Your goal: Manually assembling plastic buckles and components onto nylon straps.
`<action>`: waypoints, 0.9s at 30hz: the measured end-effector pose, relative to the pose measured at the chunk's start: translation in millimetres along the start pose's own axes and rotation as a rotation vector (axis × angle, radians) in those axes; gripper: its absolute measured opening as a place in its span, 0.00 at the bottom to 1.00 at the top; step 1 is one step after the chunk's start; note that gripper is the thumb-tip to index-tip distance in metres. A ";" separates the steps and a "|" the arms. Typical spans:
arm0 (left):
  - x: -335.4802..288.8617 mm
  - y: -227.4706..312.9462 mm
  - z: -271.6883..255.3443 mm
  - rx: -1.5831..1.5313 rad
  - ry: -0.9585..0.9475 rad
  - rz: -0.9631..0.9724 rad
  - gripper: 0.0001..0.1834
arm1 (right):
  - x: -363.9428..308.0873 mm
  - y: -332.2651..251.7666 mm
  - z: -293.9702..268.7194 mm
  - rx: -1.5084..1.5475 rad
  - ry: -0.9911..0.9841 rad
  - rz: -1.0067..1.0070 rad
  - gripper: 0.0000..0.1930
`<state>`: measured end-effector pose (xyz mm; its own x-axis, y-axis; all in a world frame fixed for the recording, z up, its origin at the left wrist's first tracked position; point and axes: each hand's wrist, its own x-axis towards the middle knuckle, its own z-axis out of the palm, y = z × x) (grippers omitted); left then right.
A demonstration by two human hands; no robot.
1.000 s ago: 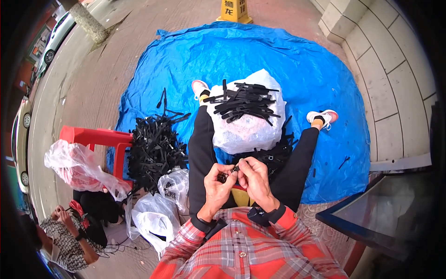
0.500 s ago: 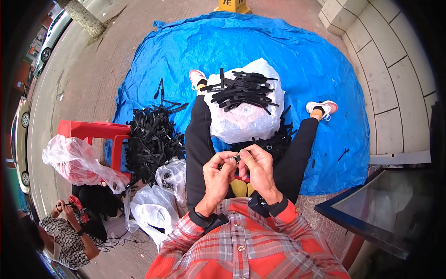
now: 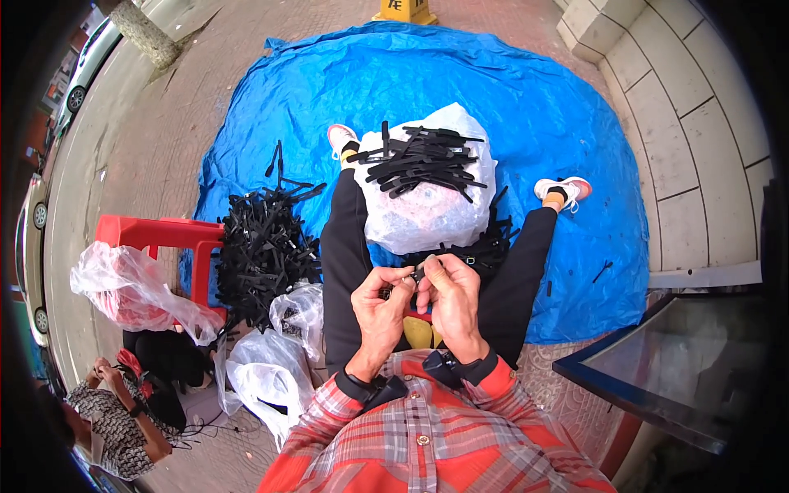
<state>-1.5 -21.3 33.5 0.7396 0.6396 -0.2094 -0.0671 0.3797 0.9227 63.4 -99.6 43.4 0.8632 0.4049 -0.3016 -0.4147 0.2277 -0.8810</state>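
Observation:
My left hand [image 3: 380, 316] and my right hand [image 3: 454, 302] meet in front of my body, thumbs and fingertips pinched together. Between them is a small black strap piece [image 3: 417, 276], mostly covered by the fingers; its exact shape cannot be made out. Beyond my hands, a stuffed white plastic bag [image 3: 419, 226] stands between my legs, with a heap of black straps [image 3: 427, 163] lying on top. More black straps [image 3: 485, 253] lie behind my hands at the foot of the bag. A larger pile of black straps [image 3: 267, 259] rises to the left of my left leg.
A blue tarp [image 3: 567, 271] covers the ground. At left are a red stool [image 3: 156, 223] with a clear plastic bag [image 3: 123, 283] and white bags [image 3: 267, 374]. A co-worker [image 3: 123, 419] sits at lower left. A dark-framed glass panel [image 3: 657, 361] stands at right, near a tiled wall [image 3: 699, 140].
Both hands stay together, while the fingertips have shifted and closed further over the small black strap piece. The whole view has slid slightly; the piles look the same.

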 end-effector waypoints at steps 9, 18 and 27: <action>5.8 2.0 -8.4 -0.151 -0.134 -0.097 0.02 | 3.6 -3.9 -6.0 0.216 -0.109 0.181 0.10; 12.6 12.7 -12.8 -0.293 -0.205 -0.282 0.04 | 2.7 -6.7 -7.9 0.203 -0.166 0.157 0.10; 9.6 5.3 -15.3 -0.051 -0.176 -0.110 0.03 | -6.7 -10.5 -2.5 -0.166 -0.109 0.001 0.09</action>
<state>-5.0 -3.0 31.5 0.8496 0.4675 -0.2441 -0.0098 0.4768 0.8790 62.7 -106.9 53.7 0.8228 0.5005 -0.2691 -0.3544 0.0819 -0.9315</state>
